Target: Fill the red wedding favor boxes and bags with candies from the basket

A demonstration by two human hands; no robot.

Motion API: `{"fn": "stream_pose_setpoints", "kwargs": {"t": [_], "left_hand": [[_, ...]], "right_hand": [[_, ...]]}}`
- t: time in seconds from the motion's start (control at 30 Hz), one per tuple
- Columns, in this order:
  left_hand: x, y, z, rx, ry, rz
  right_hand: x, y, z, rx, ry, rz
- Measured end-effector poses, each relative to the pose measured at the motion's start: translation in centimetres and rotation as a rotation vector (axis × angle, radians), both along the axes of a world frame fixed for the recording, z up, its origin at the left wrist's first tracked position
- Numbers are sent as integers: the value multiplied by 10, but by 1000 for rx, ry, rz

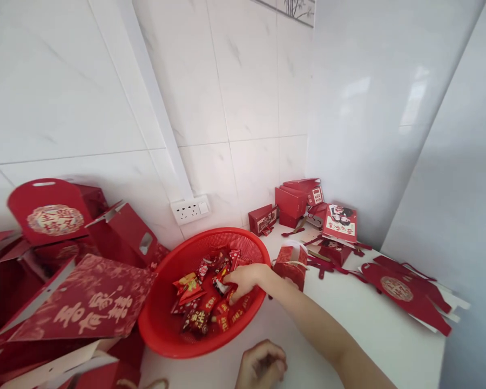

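Note:
In the head view, a red plastic basket [157,337] with a perforated wall holds several wrapped candies [196,319] in red, gold and dark wrappers. My right hand [243,281] reaches over its right rim, fingers bent down onto a small wrapped candy [220,284]; the fingertips are partly hidden. Below the basket, at the bottom edge, my left hand [262,363] is loosely curled, and no object shows in it. Just behind my right forearm stands a small red gift box [288,263] with a cord handle, partly covered by the arm.
Several red gift boxes [101,300] crowd the left side against the basket. More boxes [291,205] and flattened red box pieces [405,292] lie at the back and right of the white table [348,313]. A wall socket [190,209] sits behind the basket.

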State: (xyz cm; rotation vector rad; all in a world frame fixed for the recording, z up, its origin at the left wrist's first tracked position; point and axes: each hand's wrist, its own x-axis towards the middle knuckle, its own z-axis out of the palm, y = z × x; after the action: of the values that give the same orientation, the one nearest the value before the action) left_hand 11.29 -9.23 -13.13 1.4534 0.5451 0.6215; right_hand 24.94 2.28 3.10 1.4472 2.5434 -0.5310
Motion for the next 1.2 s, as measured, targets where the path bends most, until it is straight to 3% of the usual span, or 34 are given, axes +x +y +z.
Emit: {"fn": "stream_pose_setpoints", "kwargs": {"t": [0.2,0.33,0.43,0.53,0.6,0.7,0.8,0.93,1.07,1.2], "left_hand": [[7,-2,8,-74,-69,132],[8,-3,9,-25,-72,206],[8,-12,15,129,8,187],[8,-25,25,412,109,93],[8,-32,28,545,145,53],[7,-34,27,594,163,50],[5,-31,27,566,155,48],[5,-29,31,553,162,28],[4,-31,36,538,180,6],[4,-31,37,526,185,9]], "right_hand": [[-2,2,2,-3,43,-43],[-3,3,4,-16,87,-57],[-5,2,6,-4,133,-80],[-4,-2,14,59,208,-106],[4,-7,26,134,286,-126],[34,-14,51,271,424,-196],[89,-28,76,400,515,-383],[177,-67,86,640,499,-856],[238,-120,61,789,375,-1370],[254,-152,27,850,326,-1525]]}}
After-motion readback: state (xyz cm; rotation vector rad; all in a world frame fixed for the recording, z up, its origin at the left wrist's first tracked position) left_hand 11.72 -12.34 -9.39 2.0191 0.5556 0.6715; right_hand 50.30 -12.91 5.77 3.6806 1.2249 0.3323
